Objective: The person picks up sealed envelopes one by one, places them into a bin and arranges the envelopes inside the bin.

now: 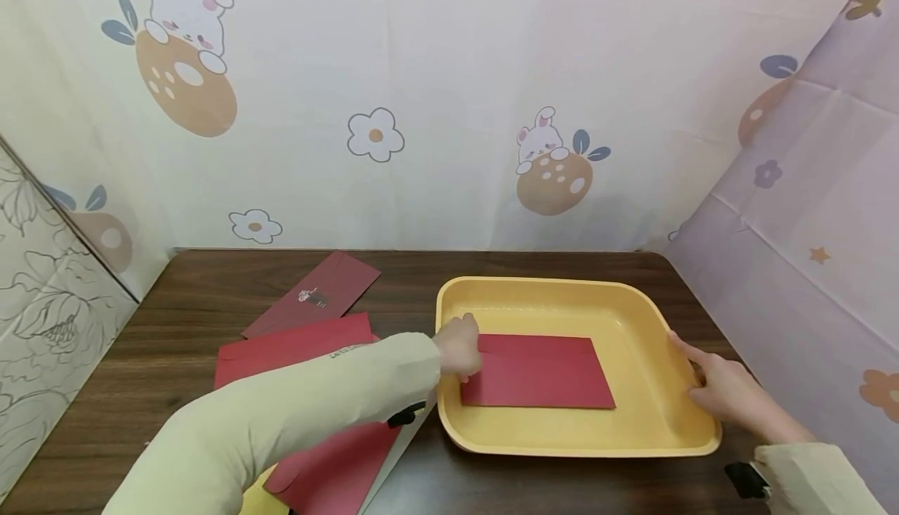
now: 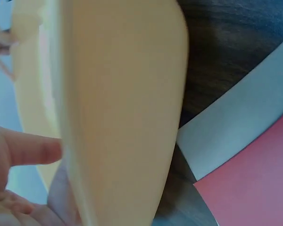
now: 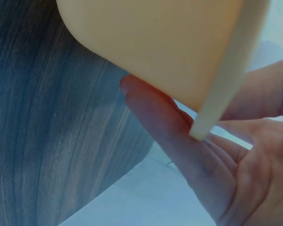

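A yellow plastic tray (image 1: 660, 374) stands on the dark table, with a red envelope (image 1: 541, 371) lying inside. My left hand (image 1: 458, 347) reaches over the tray's left rim. Its curled fingers are at the envelope's left end, thumb and forefinger drawn together there. In the left wrist view the rim hides the fingertips of that hand (image 2: 23, 188), behind the tray's wall (image 2: 122, 94). At the other end my right hand (image 1: 730, 390) grips the tray's right rim. The right wrist view shows the fingers (image 3: 165, 127) under the tray's side and the thumb across the rim.
Several red envelopes (image 1: 291, 343) lie overlapped left of the tray, partly under my left sleeve. Behind them is a darker red one (image 1: 330, 289) with a small print. Something yellow (image 1: 258, 495) peeks out at the front. A patterned cloth (image 1: 435, 187) hangs behind the table.
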### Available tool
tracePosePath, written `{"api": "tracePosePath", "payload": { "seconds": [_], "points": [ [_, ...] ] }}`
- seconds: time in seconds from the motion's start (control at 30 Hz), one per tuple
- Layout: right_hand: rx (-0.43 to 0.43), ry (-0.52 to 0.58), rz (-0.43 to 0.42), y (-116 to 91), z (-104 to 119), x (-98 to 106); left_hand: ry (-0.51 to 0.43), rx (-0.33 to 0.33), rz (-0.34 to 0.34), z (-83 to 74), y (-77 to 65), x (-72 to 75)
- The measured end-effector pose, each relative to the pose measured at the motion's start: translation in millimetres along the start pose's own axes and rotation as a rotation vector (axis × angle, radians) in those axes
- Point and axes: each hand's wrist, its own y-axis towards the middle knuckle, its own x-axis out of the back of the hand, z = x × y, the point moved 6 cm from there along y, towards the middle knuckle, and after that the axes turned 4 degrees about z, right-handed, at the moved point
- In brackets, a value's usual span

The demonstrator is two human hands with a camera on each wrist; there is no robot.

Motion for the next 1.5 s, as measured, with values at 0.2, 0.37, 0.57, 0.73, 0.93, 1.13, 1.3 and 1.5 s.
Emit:
{"api": "tracePosePath", "payload": {
  "seconds": [0.2,0.37,0.57,0.73,0.93,1.13,1.3,1.5],
  "points": [
    [0.001,-0.005,-0.002,0,-1,0,-0.245,-0.123,-0.044,8.6,-10.7,20.2],
    [0.001,0.0,0.0,1,-2,0,-0.373,-0.14,-0.16,20.0,-22.1,36.7],
    [0.001,0.009,-0.003,0,-3,-2,-0.449,-0.104,-0.273,36.4,-38.6,51.6],
    [0.0,0.014,-0.004,-1,-4,-3,-0.413,-0.038,-0.282,54.6,-48.5,48.9],
    [0.006,0.011,-0.011,0,-4,-2,-0.262,0.009,-0.295,72.9,-64.2,41.2],
    [0.003,0.014,-0.004,0,-3,-2,-0.041,0.049,-0.313,91.3,-84.6,40.6],
    [0.0,0.015,-0.001,0,-5,-3,0.013,0.12,-0.33,119.9,-95.8,53.2],
    [0.0,0.019,0.005,0,-6,-5,0.026,0.168,-0.347,148.7,-107.8,68.0]
  ]
}}
